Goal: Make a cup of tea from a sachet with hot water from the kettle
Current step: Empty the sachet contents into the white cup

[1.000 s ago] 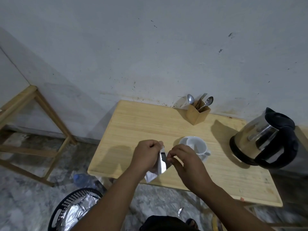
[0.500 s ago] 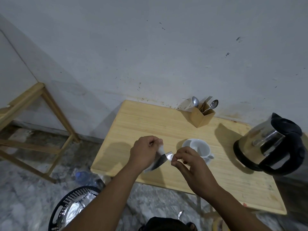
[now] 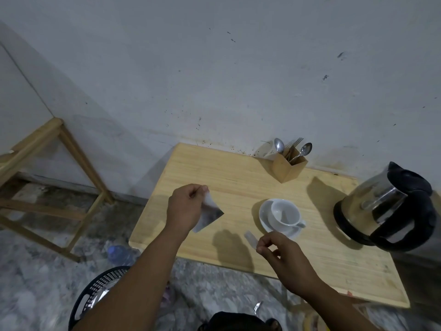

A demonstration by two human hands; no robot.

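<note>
wooden table [image 3: 214, 173] | on it: saucer [image 3: 265, 219] with cup [image 3: 284, 215], kettle [image 3: 386, 206], cutlery holder [image 3: 290, 167]

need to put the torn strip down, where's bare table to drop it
Bare wood: the far left of the table, between the wall and the left hand; and the near right corner, in front of the kettle. Crowded: around the cup on its saucer, by the right hand, and the cutlery holder.

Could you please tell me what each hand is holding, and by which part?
Left hand pinches the sachet at its top corner; right hand pinches the torn-off strip by one end.
</note>
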